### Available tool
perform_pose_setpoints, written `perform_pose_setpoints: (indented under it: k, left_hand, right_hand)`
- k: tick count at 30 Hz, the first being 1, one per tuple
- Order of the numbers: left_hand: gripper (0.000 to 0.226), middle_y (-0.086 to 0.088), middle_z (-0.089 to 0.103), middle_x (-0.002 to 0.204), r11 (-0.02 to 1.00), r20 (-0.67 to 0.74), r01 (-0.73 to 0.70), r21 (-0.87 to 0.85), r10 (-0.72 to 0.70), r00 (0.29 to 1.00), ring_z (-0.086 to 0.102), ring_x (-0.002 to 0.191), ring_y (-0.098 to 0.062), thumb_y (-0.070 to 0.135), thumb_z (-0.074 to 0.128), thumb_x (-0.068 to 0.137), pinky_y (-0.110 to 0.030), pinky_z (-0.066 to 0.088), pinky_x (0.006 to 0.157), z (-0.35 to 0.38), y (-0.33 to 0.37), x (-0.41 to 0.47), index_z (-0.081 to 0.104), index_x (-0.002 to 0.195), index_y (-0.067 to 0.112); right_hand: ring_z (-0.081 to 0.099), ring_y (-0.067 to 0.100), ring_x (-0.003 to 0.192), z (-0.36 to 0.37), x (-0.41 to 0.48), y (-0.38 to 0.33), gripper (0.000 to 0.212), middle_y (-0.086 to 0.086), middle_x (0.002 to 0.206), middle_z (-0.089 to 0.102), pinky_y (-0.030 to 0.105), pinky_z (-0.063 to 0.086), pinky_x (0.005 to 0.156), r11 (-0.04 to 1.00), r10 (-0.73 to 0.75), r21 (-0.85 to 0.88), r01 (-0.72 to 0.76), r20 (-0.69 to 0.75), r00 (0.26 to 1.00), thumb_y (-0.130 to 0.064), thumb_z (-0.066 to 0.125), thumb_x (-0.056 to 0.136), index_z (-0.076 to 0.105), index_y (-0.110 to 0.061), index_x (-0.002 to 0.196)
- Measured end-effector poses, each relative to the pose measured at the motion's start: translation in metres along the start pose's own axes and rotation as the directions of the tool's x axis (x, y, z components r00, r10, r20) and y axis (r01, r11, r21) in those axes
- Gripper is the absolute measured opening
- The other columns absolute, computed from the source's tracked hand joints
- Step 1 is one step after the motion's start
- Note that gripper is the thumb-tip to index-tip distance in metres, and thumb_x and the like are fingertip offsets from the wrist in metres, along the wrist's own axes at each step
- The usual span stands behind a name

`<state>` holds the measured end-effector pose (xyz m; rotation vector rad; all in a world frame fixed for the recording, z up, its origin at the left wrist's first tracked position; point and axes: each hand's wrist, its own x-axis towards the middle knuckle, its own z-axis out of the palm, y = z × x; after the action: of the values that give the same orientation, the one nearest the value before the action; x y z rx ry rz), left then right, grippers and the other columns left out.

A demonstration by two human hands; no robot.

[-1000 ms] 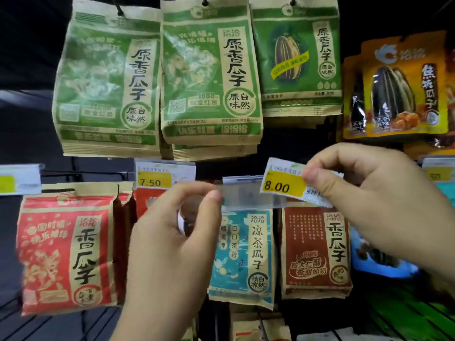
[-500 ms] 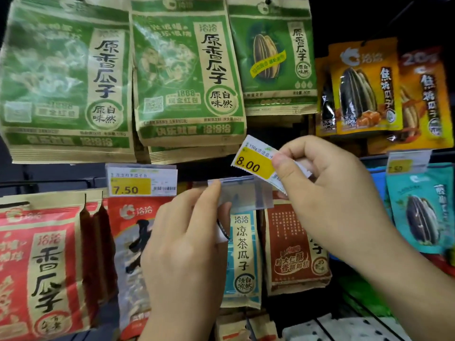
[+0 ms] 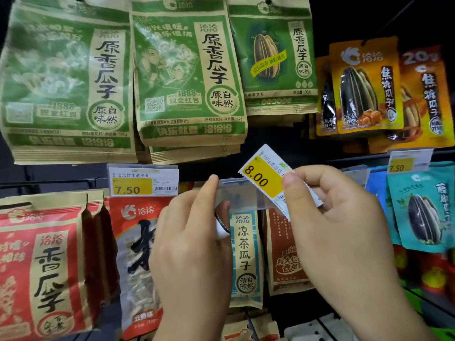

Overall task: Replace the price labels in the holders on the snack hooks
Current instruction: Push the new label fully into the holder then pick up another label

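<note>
Since a second ago, the right hand (image 3: 342, 232) has lifted the 8.00 label (image 3: 264, 177) up and tilted it, its lower end now at the holder's right end. Thumb and forefinger pinch the label at its right part, so the yellow price sticks out left of the grip. The left hand (image 3: 194, 254) pinches the clear holder (image 3: 242, 195) by its left end. Behind hangs a blue seed pack (image 3: 246, 257); leftward, a 7.50 tag (image 3: 144, 179).

Three price labels (image 3: 264, 177) show, one clear holder (image 3: 242, 195), two hands (image 3: 192, 254), and three green bags (image 3: 189, 75) up top.
</note>
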<state>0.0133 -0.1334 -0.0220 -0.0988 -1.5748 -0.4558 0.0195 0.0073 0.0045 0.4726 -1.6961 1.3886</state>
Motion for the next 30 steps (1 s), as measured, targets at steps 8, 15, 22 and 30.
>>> perform_pose_setpoints:
  k: [8, 15, 22, 30]
  left_hand:
    - [0.049, -0.012, 0.073, 0.100, 0.971, 0.032, -0.160, 0.175, 0.157, 0.987, 0.063, 0.080, -0.034, -0.005, 0.077, 0.074, -0.035, 0.041, 0.057, -0.004, -0.009, 0.000, 0.075, 0.117, 0.017]
    - [0.033, -0.009, 0.060, 0.111, 0.995, 0.027, -0.069, 0.066, 0.067, 0.997, 0.066, 0.088, -0.032, 0.004, 0.076, 0.075, -0.029, 0.038, 0.059, -0.006, -0.004, 0.003, 0.077, 0.104, 0.019]
    - [0.027, -0.011, 0.065, 0.104, 0.993, 0.013, -0.116, 0.031, 0.116, 0.993, 0.066, 0.086, -0.032, 0.002, 0.072, 0.080, -0.036, 0.046, 0.054, -0.006, -0.006, 0.001, 0.079, 0.102, 0.018]
    - [0.029, -0.014, 0.068, 0.117, 0.973, -0.020, -0.214, 0.089, 0.217, 0.976, 0.062, 0.092, -0.028, -0.004, 0.074, 0.078, -0.030, 0.043, 0.065, -0.001, -0.014, 0.003, 0.080, 0.098, 0.016]
  right_hand:
    - [0.070, 0.013, 0.070, 0.000, 0.016, 0.007, 0.018, -0.016, 0.089, 0.073, 0.044, 0.060, 0.059, 0.998, -0.063, 0.016, 0.062, 0.043, 0.997, -0.049, 0.050, 0.090, 0.058, -0.032, 0.087]
    - [0.065, 0.013, 0.065, -0.007, 0.044, 0.000, 0.012, -0.010, 0.081, 0.070, 0.026, 0.051, 0.052, 0.945, -0.310, -0.057, 0.322, 0.155, 0.938, -0.038, 0.061, 0.092, 0.066, -0.031, 0.085]
    - [0.062, 0.002, 0.090, 0.001, 0.061, -0.005, 0.010, -0.013, 0.090, 0.065, 0.021, 0.049, 0.077, 0.882, -0.379, -0.119, 0.456, 0.397, 0.836, -0.031, 0.063, 0.091, 0.072, -0.035, 0.088]
    - [0.053, 0.015, 0.095, 0.000, 0.051, 0.003, 0.023, -0.014, 0.093, 0.061, 0.037, 0.047, 0.080, 0.734, -0.444, -0.301, 0.609, 0.466, 0.765, -0.024, 0.053, 0.095, 0.071, -0.033, 0.105]
